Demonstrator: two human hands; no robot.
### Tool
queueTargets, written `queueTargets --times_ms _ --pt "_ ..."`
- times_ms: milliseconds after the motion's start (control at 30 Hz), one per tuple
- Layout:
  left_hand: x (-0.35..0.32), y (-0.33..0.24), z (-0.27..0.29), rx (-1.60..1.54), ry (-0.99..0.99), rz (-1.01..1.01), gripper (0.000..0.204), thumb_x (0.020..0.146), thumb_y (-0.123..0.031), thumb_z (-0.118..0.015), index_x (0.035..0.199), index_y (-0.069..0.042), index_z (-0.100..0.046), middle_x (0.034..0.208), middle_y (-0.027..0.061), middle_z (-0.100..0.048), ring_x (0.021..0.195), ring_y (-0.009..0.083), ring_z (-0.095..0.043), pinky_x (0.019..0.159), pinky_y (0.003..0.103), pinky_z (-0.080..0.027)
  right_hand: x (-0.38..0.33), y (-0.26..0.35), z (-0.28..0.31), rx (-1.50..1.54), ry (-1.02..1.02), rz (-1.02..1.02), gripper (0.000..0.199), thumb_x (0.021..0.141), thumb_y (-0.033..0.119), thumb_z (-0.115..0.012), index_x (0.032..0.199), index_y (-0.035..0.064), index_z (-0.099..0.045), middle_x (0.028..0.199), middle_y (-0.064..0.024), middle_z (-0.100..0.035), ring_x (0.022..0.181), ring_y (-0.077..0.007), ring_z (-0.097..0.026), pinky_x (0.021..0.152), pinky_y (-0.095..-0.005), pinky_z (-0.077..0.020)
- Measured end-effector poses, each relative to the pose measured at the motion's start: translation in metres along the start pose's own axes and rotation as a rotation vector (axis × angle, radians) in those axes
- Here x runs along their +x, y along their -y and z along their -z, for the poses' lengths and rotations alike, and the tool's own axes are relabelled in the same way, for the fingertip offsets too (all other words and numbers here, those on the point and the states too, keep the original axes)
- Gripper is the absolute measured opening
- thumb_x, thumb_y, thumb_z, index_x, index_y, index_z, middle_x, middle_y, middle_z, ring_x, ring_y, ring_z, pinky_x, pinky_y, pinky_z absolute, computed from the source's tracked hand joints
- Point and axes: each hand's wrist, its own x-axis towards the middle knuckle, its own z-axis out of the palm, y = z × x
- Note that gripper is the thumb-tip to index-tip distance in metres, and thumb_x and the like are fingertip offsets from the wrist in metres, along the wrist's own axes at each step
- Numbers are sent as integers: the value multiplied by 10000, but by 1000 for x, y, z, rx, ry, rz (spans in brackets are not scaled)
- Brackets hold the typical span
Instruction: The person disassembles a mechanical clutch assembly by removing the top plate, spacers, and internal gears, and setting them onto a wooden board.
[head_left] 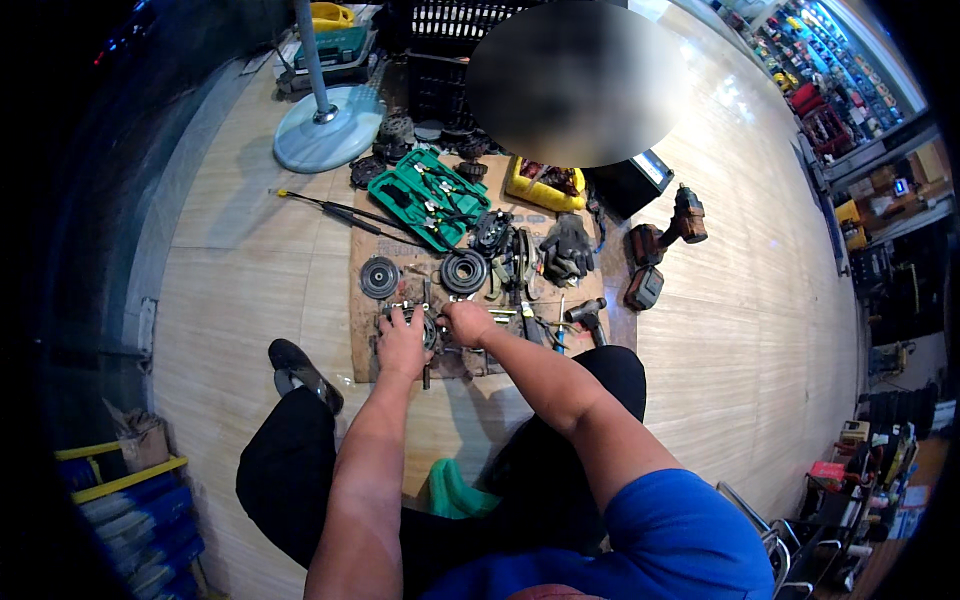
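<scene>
My left hand point(402, 346) rests with curled fingers on a round dark metal part point(430, 328) lying on a stained cardboard sheet point(362, 335). Close at its right, my right hand point(468, 323) is closed at the part's edge; what it grips is hidden by the fingers. A dark bar point(426, 378) sticks out below the part. Just beyond my hands sit a thick grooved pulley ring point(464, 270) and a flatter round disc point(379, 277). Right of my right hand lie several hand tools and a hammer-like black tool point(585, 312).
Dark work gloves point(568, 250), an open green tool case point(425, 200) and a yellow container point(545, 190) of parts lie farther off. A cordless driver point(688, 215) stands on the floor at right. A pole's round base point(330, 130) is at far left; a person's blurred shape stands beyond.
</scene>
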Motion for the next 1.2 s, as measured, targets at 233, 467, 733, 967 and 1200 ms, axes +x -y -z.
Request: queueTargets --times_ms 233,467,733,967,1200 --pt "1 4 -9 13 -4 -4 935 624 -268 -924 1430 -203 -454 1319 170 -438 1212 432 -483 952 492 -525 -7 8 -2 101 -59 -50 323 934 363 -629 950 48 -697 964 -231 -704 953 -416 -673 837 -521 -523" --pt "5 10 -14 -15 -24 -41 919 631 -235 -920 1427 -191 -461 1309 189 -450 1169 438 -513 940 492 -522 -14 19 -3 137 -22 -180 372 922 418 -638 1011 69 -730 1036 -221 -712 998 -393 -681 882 -493 -534" --pt "-1 -1 -5 -50 -66 -41 898 650 -186 -904 1427 -200 -455 1309 196 -466 1174 442 -502 955 523 -496 8 3 -4 61 10 -124 242 815 174 -676 959 -11 -736 1023 -253 -710 981 -397 -697 867 -479 -559" --pt "-5 -16 14 -68 80 71 946 677 -325 -901 1481 -200 -419 1442 212 -388 1299 487 -419 1028 551 -461 -25 41 107 179 -408 129 402 864 417 -705 885 17 -731 823 -238 -687 803 -431 -669 732 -503 -538" --pt "14 -34 14 38 120 259 951 678 -530 -853 1421 -120 -424 1316 293 -518 1165 436 -596 972 479 -508 -114 42 188 397 -660 188 399 902 419 -677 891 22 -707 709 -211 -629 672 -396 -612 635 -448 -485"
